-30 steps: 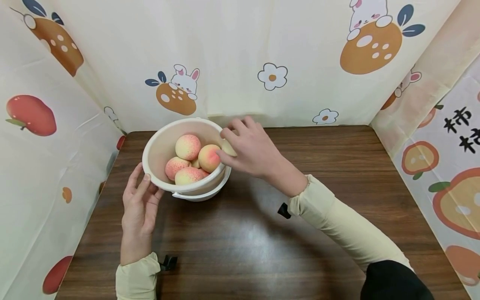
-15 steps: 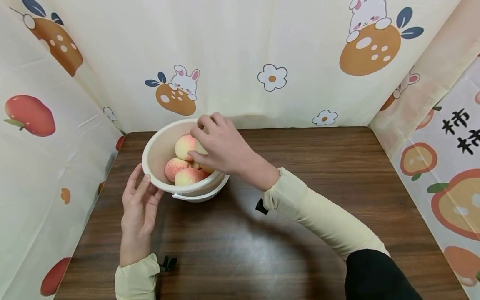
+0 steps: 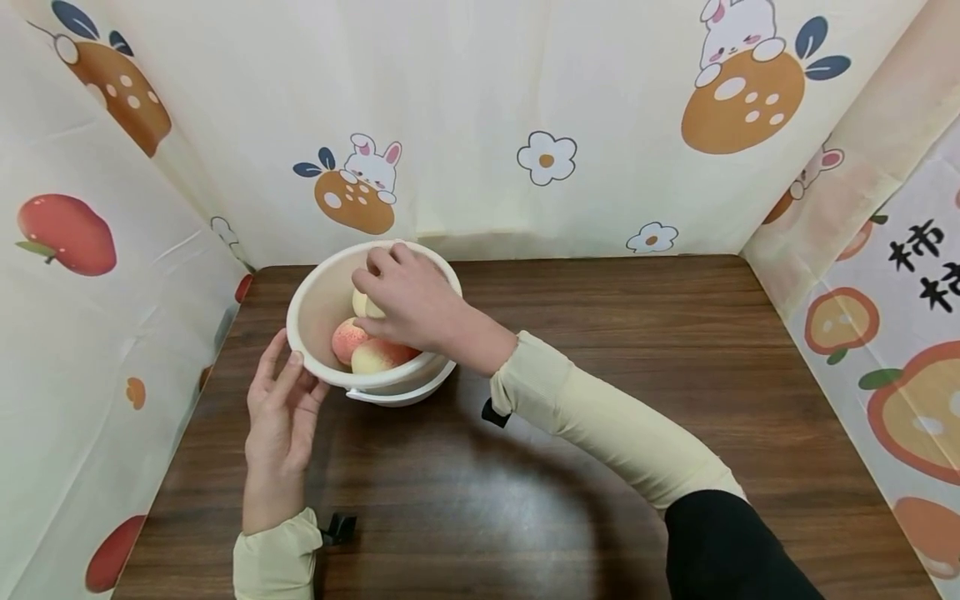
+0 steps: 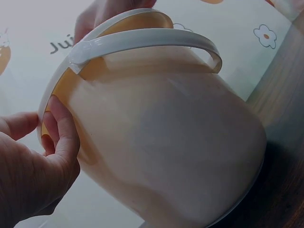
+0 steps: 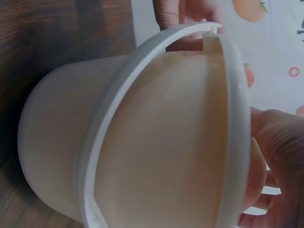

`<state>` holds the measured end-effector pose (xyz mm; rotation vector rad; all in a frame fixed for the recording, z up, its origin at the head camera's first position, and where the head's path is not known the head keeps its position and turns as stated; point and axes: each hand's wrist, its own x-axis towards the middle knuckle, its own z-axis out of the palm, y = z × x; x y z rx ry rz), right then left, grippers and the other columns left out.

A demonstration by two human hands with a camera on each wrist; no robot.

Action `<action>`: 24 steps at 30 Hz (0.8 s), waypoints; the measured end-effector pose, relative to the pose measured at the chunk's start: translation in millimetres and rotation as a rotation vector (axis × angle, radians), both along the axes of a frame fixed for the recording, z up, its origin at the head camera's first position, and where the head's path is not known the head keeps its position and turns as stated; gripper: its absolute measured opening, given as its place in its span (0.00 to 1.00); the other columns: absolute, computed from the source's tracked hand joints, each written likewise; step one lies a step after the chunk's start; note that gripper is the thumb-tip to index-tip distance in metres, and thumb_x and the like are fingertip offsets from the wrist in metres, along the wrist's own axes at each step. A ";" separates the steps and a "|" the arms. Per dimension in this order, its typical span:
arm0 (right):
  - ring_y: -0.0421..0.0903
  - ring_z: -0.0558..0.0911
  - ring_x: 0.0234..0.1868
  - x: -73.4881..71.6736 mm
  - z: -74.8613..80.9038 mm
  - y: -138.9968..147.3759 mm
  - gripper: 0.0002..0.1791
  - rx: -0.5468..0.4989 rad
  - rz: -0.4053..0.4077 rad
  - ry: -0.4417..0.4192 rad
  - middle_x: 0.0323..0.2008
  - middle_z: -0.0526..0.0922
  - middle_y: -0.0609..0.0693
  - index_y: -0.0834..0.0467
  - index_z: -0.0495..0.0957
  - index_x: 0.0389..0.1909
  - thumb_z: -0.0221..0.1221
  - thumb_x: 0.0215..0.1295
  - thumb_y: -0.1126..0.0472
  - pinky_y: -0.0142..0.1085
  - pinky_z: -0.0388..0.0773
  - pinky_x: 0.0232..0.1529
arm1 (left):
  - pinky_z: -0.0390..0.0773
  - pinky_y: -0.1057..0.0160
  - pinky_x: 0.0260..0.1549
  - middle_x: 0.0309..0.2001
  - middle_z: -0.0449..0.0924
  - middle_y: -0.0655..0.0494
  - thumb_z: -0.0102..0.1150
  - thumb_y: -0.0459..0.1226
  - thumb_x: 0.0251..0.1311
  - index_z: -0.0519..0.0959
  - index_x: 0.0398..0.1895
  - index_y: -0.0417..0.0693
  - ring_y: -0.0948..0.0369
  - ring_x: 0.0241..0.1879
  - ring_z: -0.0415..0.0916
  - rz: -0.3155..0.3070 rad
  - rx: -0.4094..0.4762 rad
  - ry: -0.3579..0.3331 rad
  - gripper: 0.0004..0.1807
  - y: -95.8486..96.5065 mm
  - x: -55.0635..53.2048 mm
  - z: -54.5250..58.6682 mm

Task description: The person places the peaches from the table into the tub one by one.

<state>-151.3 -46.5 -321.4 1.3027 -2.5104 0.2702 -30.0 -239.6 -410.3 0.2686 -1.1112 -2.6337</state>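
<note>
A white bucket [image 3: 318, 304] stands at the back left of the table, its handle [image 3: 401, 397] lowered on the near side. My left hand [image 3: 279, 421] pinches its left rim between thumb and fingers, as the left wrist view of the bucket [image 4: 175, 123] shows. Inside the bucket's mouth, my right hand [image 3: 411, 297] grips a pale, pink-flecked peach [image 5: 256, 175], partly hidden behind the rim and the fingers. Below that hand lie a speckled pink peach [image 3: 347, 340] and a yellow-red peach [image 3: 379, 357]. Other peaches are mostly covered by the hand.
The brown wooden table [image 3: 600, 375] extends right and forward of the bucket. A printed curtain [image 3: 465, 108] hangs along its back edge, with more printed cloth [image 3: 67, 350] at the left and right sides.
My right hand has moved left with the peach, from the bucket's right rim to over the fruit inside, and now sits lower. The left hand has kept its place on the rim.
</note>
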 end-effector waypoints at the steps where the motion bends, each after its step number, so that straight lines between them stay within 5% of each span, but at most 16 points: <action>1: 0.51 0.76 0.48 -0.9 -1.6 -1.1 0.18 0.011 0.000 -0.005 0.46 0.78 0.49 0.51 0.80 0.45 0.64 0.69 0.41 0.40 0.75 0.51 | 0.89 0.62 0.42 0.76 0.57 0.47 0.52 0.28 0.76 0.61 0.76 0.48 0.58 0.48 0.86 0.000 0.004 0.000 0.28 -0.1 0.2 0.1; 9: 0.52 0.73 0.58 -2.4 -9.2 -10.9 0.20 0.102 -0.009 -0.076 0.49 0.76 0.50 0.51 0.79 0.49 0.64 0.70 0.40 0.43 0.76 0.52 | 0.89 0.63 0.42 0.76 0.57 0.48 0.51 0.28 0.76 0.62 0.76 0.48 0.59 0.46 0.86 0.004 -0.001 -0.007 0.28 0.4 0.3 0.4; 19: 0.51 0.74 0.57 2.9 -9.3 -15.5 0.20 0.169 -0.024 -0.095 0.52 0.77 0.49 0.48 0.79 0.50 0.60 0.73 0.37 0.44 0.79 0.47 | 0.89 0.63 0.42 0.76 0.56 0.46 0.52 0.28 0.76 0.62 0.75 0.48 0.60 0.46 0.86 0.004 -0.030 -0.016 0.27 0.6 1.0 2.6; 24: 0.51 0.74 0.63 3.8 -7.3 -10.0 0.22 0.145 -0.048 -0.111 0.56 0.77 0.47 0.46 0.79 0.58 0.56 0.75 0.37 0.46 0.77 0.57 | 0.89 0.64 0.42 0.74 0.57 0.45 0.53 0.29 0.76 0.63 0.75 0.48 0.61 0.43 0.85 0.007 -0.076 -0.046 0.28 0.0 2.5 7.1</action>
